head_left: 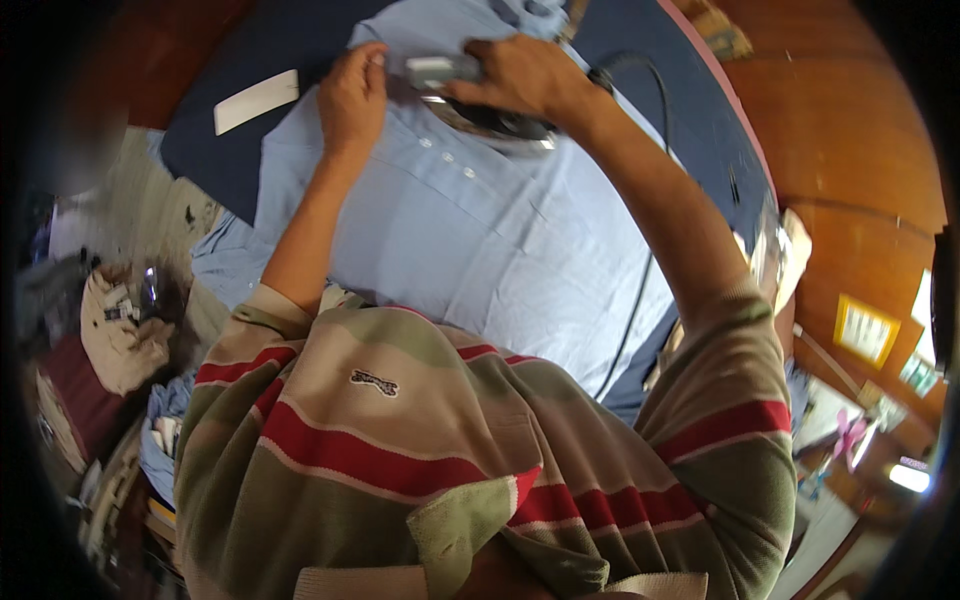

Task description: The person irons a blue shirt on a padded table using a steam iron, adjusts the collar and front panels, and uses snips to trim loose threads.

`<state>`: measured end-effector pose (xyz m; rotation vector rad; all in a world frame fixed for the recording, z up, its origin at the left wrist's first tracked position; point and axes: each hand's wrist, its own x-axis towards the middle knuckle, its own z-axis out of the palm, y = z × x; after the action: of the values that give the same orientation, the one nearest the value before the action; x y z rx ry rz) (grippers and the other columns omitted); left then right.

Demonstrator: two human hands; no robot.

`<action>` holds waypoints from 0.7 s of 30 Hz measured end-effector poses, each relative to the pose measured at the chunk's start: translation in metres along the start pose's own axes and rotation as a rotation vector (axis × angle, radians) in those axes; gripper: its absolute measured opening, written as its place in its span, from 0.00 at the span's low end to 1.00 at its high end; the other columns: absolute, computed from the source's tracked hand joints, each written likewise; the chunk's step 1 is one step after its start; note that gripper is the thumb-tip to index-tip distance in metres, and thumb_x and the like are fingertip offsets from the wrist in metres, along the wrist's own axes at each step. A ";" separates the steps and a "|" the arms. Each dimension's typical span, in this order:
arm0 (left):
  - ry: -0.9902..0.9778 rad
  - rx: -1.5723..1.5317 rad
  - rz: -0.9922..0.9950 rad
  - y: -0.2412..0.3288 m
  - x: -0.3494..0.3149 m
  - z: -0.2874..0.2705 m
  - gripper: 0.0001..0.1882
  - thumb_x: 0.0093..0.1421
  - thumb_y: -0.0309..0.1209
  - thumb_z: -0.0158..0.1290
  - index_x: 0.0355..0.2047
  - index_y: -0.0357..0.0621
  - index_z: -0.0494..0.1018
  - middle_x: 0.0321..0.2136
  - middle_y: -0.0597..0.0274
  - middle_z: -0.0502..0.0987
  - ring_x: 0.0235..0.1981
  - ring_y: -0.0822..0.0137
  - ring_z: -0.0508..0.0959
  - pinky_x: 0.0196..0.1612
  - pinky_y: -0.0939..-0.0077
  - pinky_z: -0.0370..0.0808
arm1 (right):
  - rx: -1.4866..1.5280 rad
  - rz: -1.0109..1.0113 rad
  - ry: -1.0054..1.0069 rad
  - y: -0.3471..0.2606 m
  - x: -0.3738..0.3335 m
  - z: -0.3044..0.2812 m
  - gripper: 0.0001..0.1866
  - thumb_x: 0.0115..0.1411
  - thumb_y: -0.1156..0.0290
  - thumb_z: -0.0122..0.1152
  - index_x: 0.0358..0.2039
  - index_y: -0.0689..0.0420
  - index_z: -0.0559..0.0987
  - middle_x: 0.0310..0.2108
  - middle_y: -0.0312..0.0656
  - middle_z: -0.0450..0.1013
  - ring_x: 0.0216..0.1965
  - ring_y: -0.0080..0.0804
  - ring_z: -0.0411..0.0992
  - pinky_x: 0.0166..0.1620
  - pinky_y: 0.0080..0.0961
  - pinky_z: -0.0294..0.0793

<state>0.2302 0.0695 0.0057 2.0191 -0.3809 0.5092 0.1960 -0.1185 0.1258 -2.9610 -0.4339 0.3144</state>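
Observation:
A light blue button-up shirt (430,240) lies spread over a dark blue padded surface (215,165), with a row of small buttons facing up. My right hand (525,80) is wrapped round the handle of a clothes iron (515,130), whose metal plate rests on the shirt beside the buttons. To the left of the iron, my left hand (350,105) is on the shirt near its far edge. Its fingers are curled in with the thumb close to them, and they appear to grip the cloth. The fingertips are partly hidden.
A white card strip (257,102) lies left of my left hand. The iron's black cord (660,85) loops behind my right wrist and runs down the right side. Heaped clothes (125,330) lie at the left. A brown wooden surface (850,130) stands at the right.

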 end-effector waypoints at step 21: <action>-0.601 0.581 0.402 0.052 0.002 0.095 0.28 0.61 0.39 0.44 0.61 0.53 0.55 0.62 0.67 0.54 0.63 0.68 0.52 0.56 0.44 0.50 | 0.256 0.829 0.319 0.191 -0.244 0.026 0.34 0.50 0.41 0.55 0.39 0.64 0.77 0.31 0.56 0.75 0.35 0.48 0.76 0.40 0.35 0.73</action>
<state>0.2260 -0.0390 0.0048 2.6640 -1.1241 0.2499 0.0126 -0.3695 0.1153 -2.6965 0.8189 -0.0383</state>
